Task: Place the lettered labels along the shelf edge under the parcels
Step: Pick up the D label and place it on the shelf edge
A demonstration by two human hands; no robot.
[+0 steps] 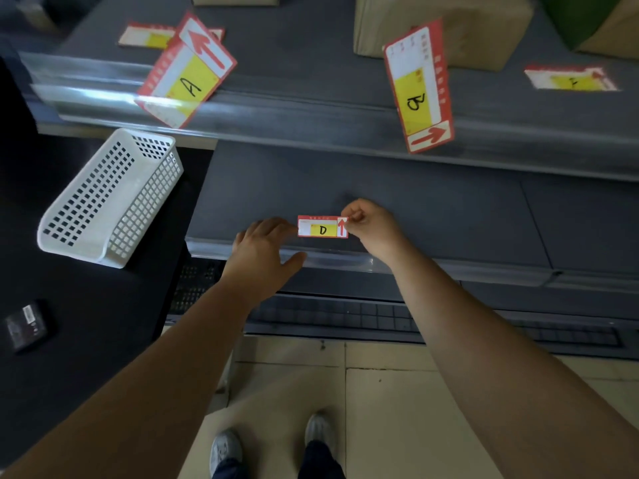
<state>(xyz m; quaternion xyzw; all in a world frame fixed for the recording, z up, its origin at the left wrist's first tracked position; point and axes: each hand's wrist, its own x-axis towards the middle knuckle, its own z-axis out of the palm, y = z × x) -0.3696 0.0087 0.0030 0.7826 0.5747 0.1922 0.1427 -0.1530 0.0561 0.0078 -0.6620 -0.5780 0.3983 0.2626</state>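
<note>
Shelving, dark grey, two tiers, above beige tiled floor (380, 392). Label D (322, 227), centre of frame, over lower shelf (432, 209), just behind its clear edge strip (332, 259): right hand (366, 219) grip pinching its right end; left hand (266, 247) grip released, fingers straight at its left end. Label A (186, 69), upper left, tilted in upper strip. White basket (110, 198), left, on black surface (86, 323). Cardboard parcel (439, 25), top right.

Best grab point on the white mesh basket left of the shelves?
White perforated plastic basket: its open top faces up, so come from above and pinch the right-hand long wall at the rim, fingers inside, thumb outside. The walls look thin and upright.
</note>
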